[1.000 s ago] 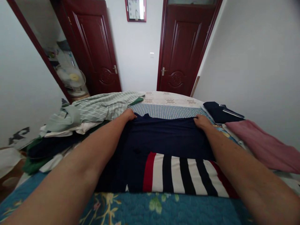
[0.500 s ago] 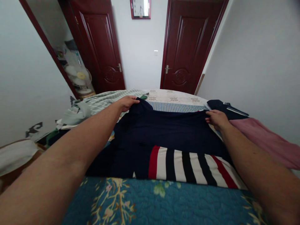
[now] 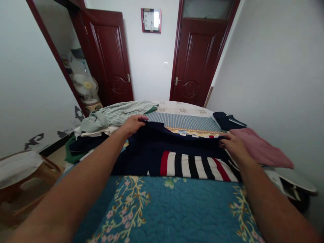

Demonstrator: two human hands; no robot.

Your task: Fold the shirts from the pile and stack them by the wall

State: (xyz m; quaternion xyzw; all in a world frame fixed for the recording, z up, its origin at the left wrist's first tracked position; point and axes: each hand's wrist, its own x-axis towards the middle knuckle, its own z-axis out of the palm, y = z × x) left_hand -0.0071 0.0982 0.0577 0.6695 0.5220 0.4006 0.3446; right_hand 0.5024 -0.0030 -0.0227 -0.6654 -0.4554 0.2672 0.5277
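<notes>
A navy shirt with a panel of cream, black and red stripes lies across the quilt, its far side raised by my two hands. My left hand pinches the far left corner of the cloth between thumb and fingers. At the far right, my right hand has its fingers closed on the same edge. The cloth between my hands sags a little. Beyond it, a strip of striped fabric shows past the held edge. The near hem rests on the quilt.
A pale green striped cloth lies crumpled at the left, near dark clothes. On the right sit a folded pink cloth and a folded navy garment. A stool stands left of the bed.
My hands have lowered the shirt's far edge toward the bed, and striped fabric now shows beyond it. Both hands keep their hold. The camera view has tilted upward and shifted.
</notes>
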